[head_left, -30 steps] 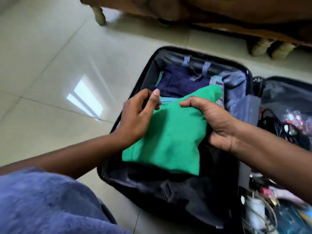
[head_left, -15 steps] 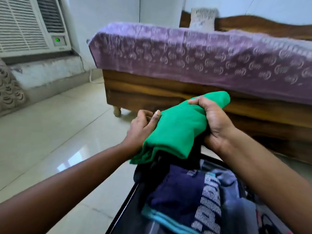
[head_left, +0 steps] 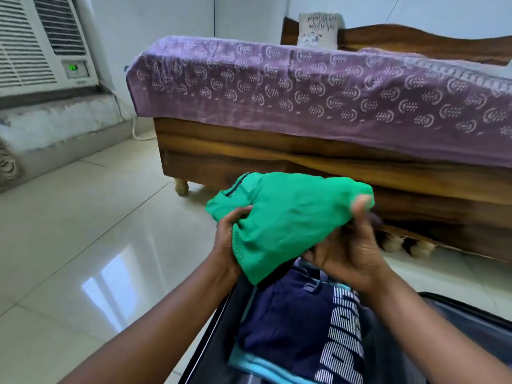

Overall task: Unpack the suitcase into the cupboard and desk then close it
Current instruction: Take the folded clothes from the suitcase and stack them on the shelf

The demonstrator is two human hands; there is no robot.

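A folded green garment (head_left: 285, 217) is held up in the air above the open black suitcase (head_left: 210, 336). My left hand (head_left: 230, 234) grips its left lower edge. My right hand (head_left: 346, 250) holds its right side from below, thumb up against the cloth. Something dark shows under the green cloth by my right fingers, but I cannot tell what. Inside the suitcase lies a navy garment with white striped lettering (head_left: 299, 328) on top of light blue cloth.
A wooden bed (head_left: 277, 159) with a purple patterned cover (head_left: 304, 90) stands just beyond the suitcase. A window air conditioner (head_left: 41, 42) sits at the upper left. Glossy tiled floor (head_left: 83, 231) stretches to the left.
Both hands lifted the green garment out of the suitcase and turned it more level. The camera tilted up from the suitcase to the bed.
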